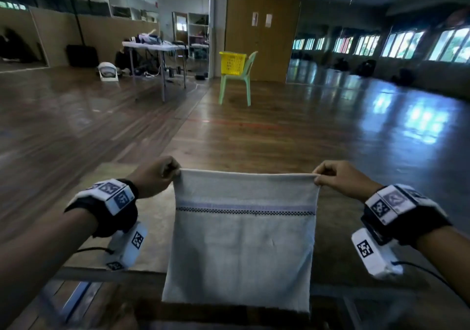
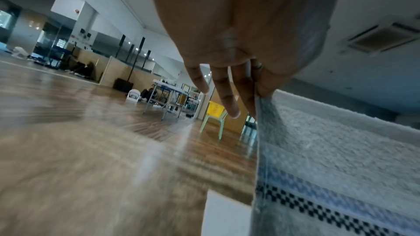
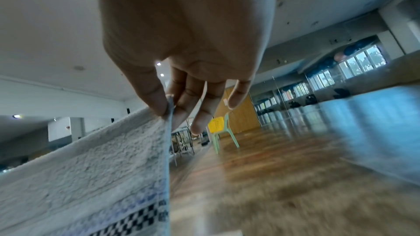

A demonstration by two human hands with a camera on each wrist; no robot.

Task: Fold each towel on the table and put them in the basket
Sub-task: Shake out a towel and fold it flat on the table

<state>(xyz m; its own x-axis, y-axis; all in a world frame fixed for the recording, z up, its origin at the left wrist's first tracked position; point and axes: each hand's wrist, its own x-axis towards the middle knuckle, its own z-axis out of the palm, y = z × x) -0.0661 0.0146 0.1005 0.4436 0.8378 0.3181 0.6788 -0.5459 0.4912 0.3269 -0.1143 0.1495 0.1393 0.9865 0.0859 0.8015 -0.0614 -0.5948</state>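
Observation:
A pale grey towel (image 1: pixel 241 240) with a blue stripe and a black checkered band hangs flat in the air in front of me, above the table (image 1: pixel 150 218). My left hand (image 1: pixel 175 172) pinches its top left corner and my right hand (image 1: pixel 316 177) pinches its top right corner, so the top edge is stretched tight. In the left wrist view the left hand (image 2: pixel 259 92) pinches the towel (image 2: pixel 341 150) between thumb and finger. In the right wrist view the right hand (image 3: pixel 169 109) pinches the towel (image 3: pixel 90 168) the same way. A yellow basket (image 1: pixel 232 62) sits on a green chair far ahead.
The green chair (image 1: pixel 237 83) stands across a wide wooden floor, in front of a brown double door (image 1: pixel 262 32). A cluttered folding table (image 1: pixel 155 47) is to the far left of it. Windows line the right wall.

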